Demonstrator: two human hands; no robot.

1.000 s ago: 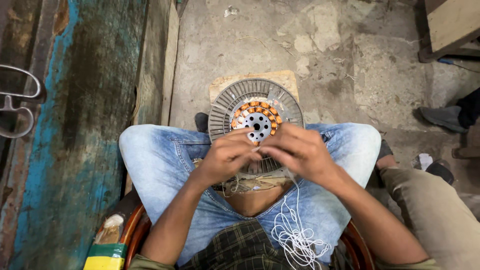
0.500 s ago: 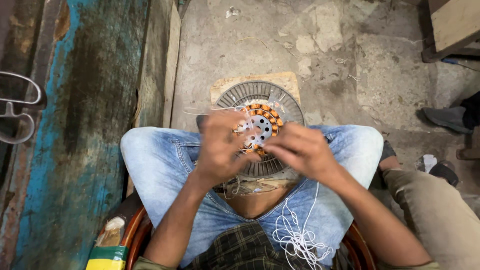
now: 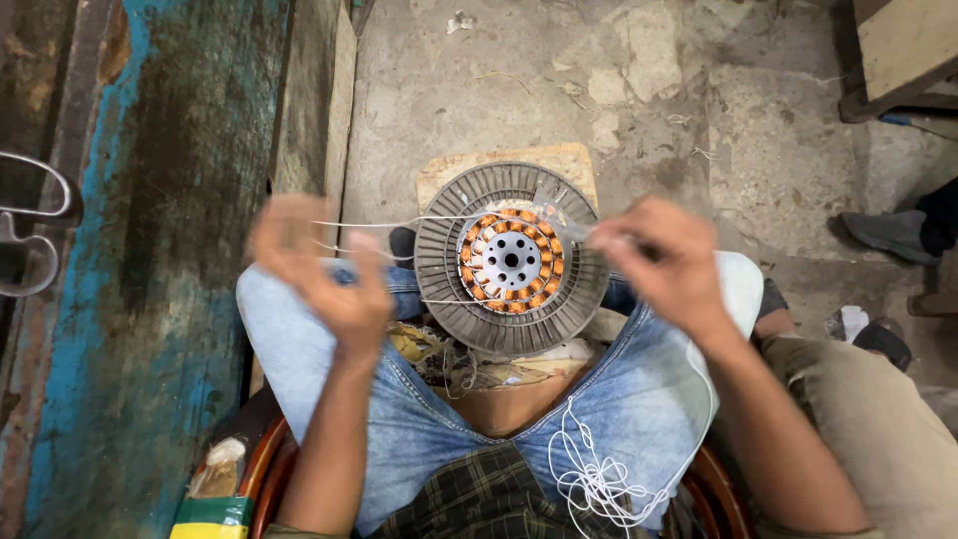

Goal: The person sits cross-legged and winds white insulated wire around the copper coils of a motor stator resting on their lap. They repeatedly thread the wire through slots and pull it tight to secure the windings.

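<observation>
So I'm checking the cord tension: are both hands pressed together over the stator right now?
No: the left hand and right hand are spread to either side of the stator.

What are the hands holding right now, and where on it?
Both hands, left and right, hold white string stretched across the motor stator; each grip is at its side's stretch.

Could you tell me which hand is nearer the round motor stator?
The right hand: it sits at the stator's rim, while the left hand is pulled well aside.
</observation>
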